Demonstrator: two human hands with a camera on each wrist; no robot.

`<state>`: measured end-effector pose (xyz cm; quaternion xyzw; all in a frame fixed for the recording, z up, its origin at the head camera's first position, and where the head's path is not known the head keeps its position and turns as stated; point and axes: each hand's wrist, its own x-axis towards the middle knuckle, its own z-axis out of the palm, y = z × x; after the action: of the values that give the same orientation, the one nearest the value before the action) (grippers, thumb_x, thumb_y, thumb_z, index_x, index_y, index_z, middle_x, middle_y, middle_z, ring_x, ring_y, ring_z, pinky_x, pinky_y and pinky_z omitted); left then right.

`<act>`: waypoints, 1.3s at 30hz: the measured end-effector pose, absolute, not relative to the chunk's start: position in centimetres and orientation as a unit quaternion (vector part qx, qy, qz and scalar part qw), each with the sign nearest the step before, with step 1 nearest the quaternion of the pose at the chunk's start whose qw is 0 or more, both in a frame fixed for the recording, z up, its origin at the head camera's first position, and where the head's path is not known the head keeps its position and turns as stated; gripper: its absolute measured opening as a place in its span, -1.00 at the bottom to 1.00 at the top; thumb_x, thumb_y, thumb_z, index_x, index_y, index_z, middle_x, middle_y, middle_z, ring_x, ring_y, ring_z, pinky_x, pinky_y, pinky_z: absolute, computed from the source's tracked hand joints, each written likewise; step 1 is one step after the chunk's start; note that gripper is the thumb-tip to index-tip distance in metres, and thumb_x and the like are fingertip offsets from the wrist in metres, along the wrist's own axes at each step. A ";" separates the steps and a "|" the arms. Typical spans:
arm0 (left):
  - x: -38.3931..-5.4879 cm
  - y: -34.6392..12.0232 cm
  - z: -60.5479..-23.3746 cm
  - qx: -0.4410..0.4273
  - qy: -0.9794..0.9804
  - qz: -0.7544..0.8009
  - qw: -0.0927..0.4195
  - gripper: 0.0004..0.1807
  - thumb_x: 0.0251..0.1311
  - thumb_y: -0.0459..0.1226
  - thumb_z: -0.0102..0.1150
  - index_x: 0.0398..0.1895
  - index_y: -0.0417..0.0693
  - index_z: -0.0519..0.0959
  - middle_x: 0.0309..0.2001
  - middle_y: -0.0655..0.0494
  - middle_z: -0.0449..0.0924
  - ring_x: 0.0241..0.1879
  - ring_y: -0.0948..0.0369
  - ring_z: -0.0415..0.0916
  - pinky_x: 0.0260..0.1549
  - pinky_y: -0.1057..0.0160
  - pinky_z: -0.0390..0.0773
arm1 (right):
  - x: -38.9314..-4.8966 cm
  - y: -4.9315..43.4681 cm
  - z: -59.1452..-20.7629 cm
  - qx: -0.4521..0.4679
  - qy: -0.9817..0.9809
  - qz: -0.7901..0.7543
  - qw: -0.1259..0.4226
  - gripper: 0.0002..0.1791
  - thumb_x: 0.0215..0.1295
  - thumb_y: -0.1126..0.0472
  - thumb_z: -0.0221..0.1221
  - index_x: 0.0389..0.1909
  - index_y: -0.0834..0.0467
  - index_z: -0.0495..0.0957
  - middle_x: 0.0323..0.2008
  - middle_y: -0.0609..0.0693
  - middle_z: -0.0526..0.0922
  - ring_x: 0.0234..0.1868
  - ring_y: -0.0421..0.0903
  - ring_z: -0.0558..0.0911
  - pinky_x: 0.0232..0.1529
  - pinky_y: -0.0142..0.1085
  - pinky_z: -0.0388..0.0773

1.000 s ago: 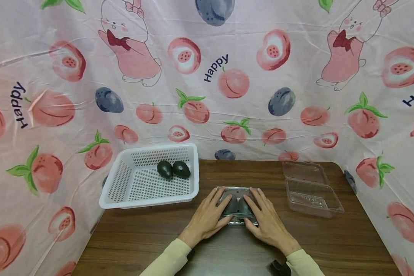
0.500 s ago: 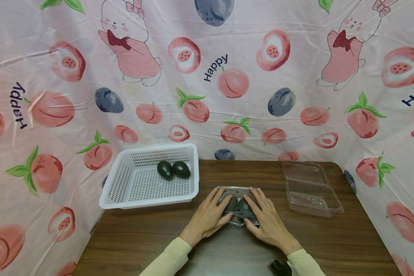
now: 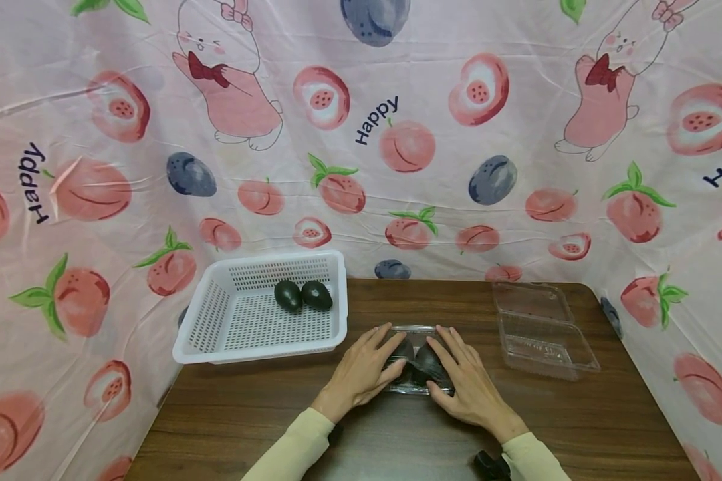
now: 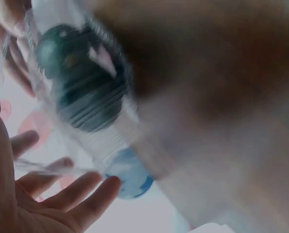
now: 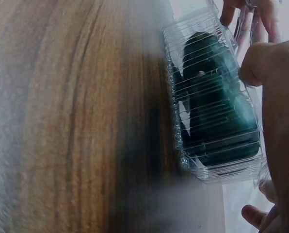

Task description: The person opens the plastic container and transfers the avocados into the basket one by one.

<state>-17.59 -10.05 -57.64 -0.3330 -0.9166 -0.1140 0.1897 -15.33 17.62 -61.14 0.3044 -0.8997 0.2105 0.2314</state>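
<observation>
A clear plastic clamshell box (image 3: 415,329) stands on the table before me, holding two dark green avocados (image 3: 431,364). My left hand (image 3: 356,371) rests on the lid's left side, fingers spread and fairly straight, its thumb at the front. On the opposite side, my right hand (image 3: 470,382) touches the lid in the same way. The left wrist view shows spread fingers (image 4: 93,199) by the lid's edge and an avocado (image 4: 88,77) behind the ribbed wall. In the right wrist view, the box's ribbed side (image 5: 217,116) faces the camera. Whether the lid is latched cannot be seen.
A white perforated basket (image 3: 216,354) with two more avocados (image 3: 317,295) stands at the left. At the right, another clear clamshell box (image 3: 544,344) lies with its lid raised back. The wooden table (image 3: 385,441) meets a fruit-print cloth (image 3: 409,200) behind.
My left thumb has shifted slightly up and inward on the lid. The lid's front part looks bent or moved near that thumb. My right hand has stayed nearly still.
</observation>
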 end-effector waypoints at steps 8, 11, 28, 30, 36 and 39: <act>-17.6 -10.5 -56.9 -0.327 -0.925 -0.138 0.132 -0.37 0.65 0.14 0.16 0.61 0.09 0.57 0.61 -0.20 0.52 0.49 -0.24 0.62 0.28 -0.28 0.76 | -15.4 17.8 -60.5 0.307 -0.902 0.204 0.225 -0.02 0.26 0.03 0.54 0.67 0.19 0.41 0.66 0.37 0.41 0.60 0.54 0.46 0.33 0.44 0.60; -17.6 -10.6 -56.7 -0.326 -0.927 -0.145 0.118 -0.34 0.64 0.16 0.18 0.63 0.08 0.54 0.64 -0.20 0.49 0.51 -0.27 0.59 0.31 -0.31 0.74 | -15.3 17.9 -60.2 0.307 -0.903 0.200 0.223 -0.01 0.25 0.03 0.56 0.67 0.19 0.41 0.66 0.35 0.41 0.60 0.53 0.48 0.35 0.44 0.60; -17.2 -11.3 -56.1 -0.326 -0.926 -0.159 0.104 -0.26 0.58 0.22 0.25 0.64 0.07 0.53 0.67 -0.15 0.47 0.58 -0.27 0.52 0.36 -0.32 0.70 | -15.0 18.2 -58.8 0.310 -0.904 0.226 0.190 -0.05 0.34 0.06 0.55 0.70 0.16 0.38 0.68 0.35 0.39 0.65 0.55 0.38 0.47 0.55 0.47; -17.1 -11.3 -56.0 -0.327 -0.925 -0.160 0.107 -0.25 0.58 0.22 0.24 0.65 0.07 0.52 0.67 -0.14 0.47 0.60 -0.27 0.51 0.37 -0.33 0.69 | -15.0 18.2 -58.6 0.311 -0.903 0.226 0.191 -0.04 0.35 0.06 0.54 0.70 0.15 0.37 0.68 0.33 0.40 0.65 0.53 0.39 0.48 0.54 0.47; -16.9 -11.4 -56.0 -0.334 -0.922 -0.151 0.121 -0.23 0.60 0.21 0.23 0.70 0.09 0.45 0.67 -0.09 0.47 0.63 -0.24 0.47 0.40 -0.32 0.67 | -14.8 18.3 -58.0 0.315 -0.901 0.224 0.195 -0.03 0.36 0.05 0.53 0.71 0.16 0.36 0.68 0.31 0.41 0.65 0.52 0.40 0.46 0.54 0.49; -16.8 -11.6 -56.0 -0.340 -0.919 -0.149 0.133 -0.25 0.63 0.19 0.21 0.72 0.09 0.43 0.67 -0.09 0.47 0.63 -0.24 0.47 0.42 -0.31 0.66 | -14.7 18.5 -57.7 0.316 -0.901 0.221 0.201 -0.02 0.34 0.06 0.54 0.71 0.18 0.36 0.68 0.30 0.41 0.65 0.51 0.40 0.45 0.55 0.50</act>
<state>-16.79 -11.55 -55.97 -0.3404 -0.9188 -0.1486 0.1334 -14.72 18.45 -57.75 0.3156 -0.9007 0.2207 0.2007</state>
